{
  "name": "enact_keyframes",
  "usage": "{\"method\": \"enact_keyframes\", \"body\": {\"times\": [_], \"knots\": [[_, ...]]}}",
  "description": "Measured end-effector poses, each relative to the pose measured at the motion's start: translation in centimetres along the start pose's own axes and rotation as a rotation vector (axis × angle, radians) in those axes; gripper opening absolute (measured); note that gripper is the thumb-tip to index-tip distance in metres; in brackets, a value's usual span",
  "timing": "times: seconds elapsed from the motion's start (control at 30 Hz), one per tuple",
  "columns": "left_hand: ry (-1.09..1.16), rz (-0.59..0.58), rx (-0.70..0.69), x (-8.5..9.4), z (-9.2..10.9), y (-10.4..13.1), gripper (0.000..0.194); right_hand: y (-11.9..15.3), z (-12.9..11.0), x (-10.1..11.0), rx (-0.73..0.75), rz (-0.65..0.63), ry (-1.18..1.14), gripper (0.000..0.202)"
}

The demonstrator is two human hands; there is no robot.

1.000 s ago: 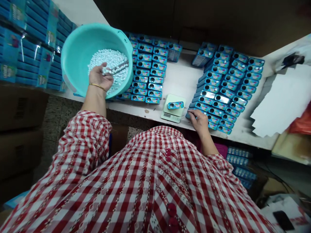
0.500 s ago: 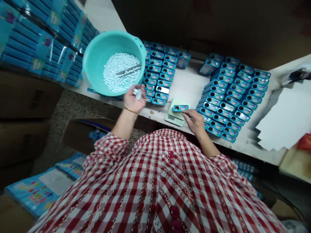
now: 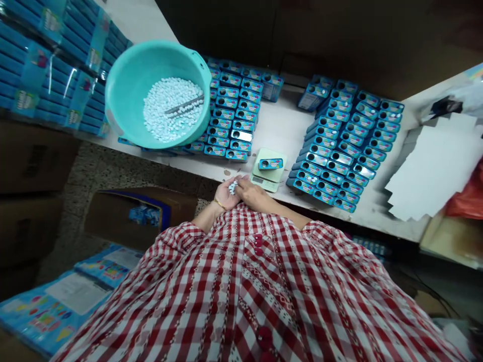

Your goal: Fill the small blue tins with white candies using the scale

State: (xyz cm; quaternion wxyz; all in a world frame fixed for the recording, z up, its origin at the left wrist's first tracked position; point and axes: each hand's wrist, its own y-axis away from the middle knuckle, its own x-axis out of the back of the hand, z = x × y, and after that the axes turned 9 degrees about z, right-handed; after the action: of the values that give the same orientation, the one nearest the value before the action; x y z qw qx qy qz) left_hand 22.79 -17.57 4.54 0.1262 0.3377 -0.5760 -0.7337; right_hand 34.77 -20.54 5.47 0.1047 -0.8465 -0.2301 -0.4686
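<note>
My left hand [image 3: 226, 195], palm up at the table's front edge, cups a small heap of white pellets [image 3: 233, 187]. Against it, my right hand [image 3: 254, 195] has its fingers bent at the pellets; its fingertips are partly hidden, so what they pinch cannot be made out. Just beyond my hands, a small blue tin [image 3: 270, 164] with a round hole lies on a pale green scale [image 3: 267, 184]. A turquoise tub [image 3: 128, 90] at the left holds many white pellets [image 3: 169, 103] and a metal strip or scoop [image 3: 184, 104].
Rows of blue tins [image 3: 226, 103] stand beside the tub, and more rows [image 3: 335, 146] stand right of the scale. Wrapped blue packs [image 3: 49, 65] are stacked at the left. White sheets [image 3: 433, 166] lie at the right. An open carton [image 3: 124, 216] is below the table [image 3: 277, 120].
My right hand has left the tin on the scale and moved left to my left hand. My left hand has come away from the tub toward my body with the pellets. The view has shifted slightly.
</note>
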Motion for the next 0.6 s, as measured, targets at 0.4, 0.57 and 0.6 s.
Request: {"method": "enact_keyframes", "body": {"times": [0.4, 0.57, 0.6], "knots": [[-0.021, 0.013, 0.001, 1.8, -0.1, -0.3, 0.031, 1.3, 1.4, -0.4, -0.023, 0.221, -0.245, 0.015], [-0.011, -0.064, -0.02, 0.9, 0.1, -0.4, 0.029, 2.0, 5.9, 2.1, -0.235, 0.5, -0.171, 0.015], [-0.013, -0.066, -0.021, 0.7, 0.1, -0.4, 0.028, 1.9, 6.6, 2.5, -0.265, 0.502, -0.13, 0.016]]}}
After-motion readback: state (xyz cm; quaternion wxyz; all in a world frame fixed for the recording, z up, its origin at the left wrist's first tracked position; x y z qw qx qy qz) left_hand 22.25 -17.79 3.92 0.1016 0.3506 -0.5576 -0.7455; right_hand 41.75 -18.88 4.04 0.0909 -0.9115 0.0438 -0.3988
